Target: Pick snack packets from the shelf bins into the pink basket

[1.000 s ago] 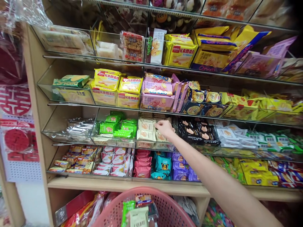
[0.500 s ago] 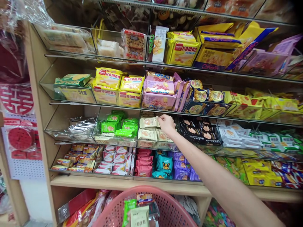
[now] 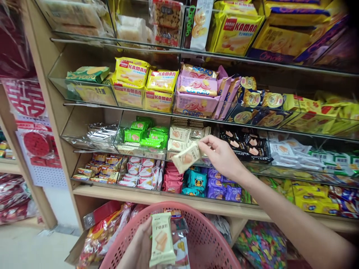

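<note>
My right hand pinches one end of a cream-coloured cake packet, held tilted in front of the shelf. Behind it, similar cream packets lie in their compartment, between green packets and black packets. My left hand is closed on another cream cake packet, upright over the pink plastic basket. Its fingers are mostly hidden behind the packet. Other small packets, one with a white and yellow wrapper, show just behind it; whether the hand grips these too I cannot tell.
Clear dividers split the shelves into compartments. Yellow KAMAN packets and purple cookie packs fill the shelf above. Red, teal and purple packets sit below. A wooden ledge runs just behind the basket, with bagged goods under it.
My right hand has drawn a cream packet out of its compartment, forward and down. My left hand with its packet has risen further into view. The camera has tilted down and moved closer.
</note>
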Action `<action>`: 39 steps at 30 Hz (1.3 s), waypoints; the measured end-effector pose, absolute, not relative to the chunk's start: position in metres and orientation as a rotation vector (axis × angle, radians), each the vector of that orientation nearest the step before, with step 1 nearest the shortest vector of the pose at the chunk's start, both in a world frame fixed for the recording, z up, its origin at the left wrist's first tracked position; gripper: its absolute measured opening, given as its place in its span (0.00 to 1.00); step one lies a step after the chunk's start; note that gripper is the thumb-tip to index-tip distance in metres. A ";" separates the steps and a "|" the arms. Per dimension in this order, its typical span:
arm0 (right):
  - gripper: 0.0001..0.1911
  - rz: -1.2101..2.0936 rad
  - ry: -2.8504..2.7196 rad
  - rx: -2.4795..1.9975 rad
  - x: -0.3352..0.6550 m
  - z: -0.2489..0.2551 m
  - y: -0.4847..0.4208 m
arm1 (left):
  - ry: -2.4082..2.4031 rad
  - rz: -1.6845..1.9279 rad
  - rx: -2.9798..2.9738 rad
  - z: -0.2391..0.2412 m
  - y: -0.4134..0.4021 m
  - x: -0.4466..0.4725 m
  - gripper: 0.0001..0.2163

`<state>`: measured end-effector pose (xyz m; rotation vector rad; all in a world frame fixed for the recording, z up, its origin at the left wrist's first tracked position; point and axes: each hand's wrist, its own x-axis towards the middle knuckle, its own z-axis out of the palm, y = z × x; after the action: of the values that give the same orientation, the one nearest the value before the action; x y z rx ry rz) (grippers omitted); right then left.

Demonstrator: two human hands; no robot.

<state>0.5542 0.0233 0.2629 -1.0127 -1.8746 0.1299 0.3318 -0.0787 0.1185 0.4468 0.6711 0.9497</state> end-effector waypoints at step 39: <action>0.16 0.733 -2.348 -0.948 0.487 0.156 0.004 | 0.955 0.976 0.396 0.105 -0.084 0.317 0.22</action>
<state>0.4866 0.0039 0.1560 -0.9481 -2.3477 0.7334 0.3170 -0.0836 0.1054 0.3962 0.9554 0.9755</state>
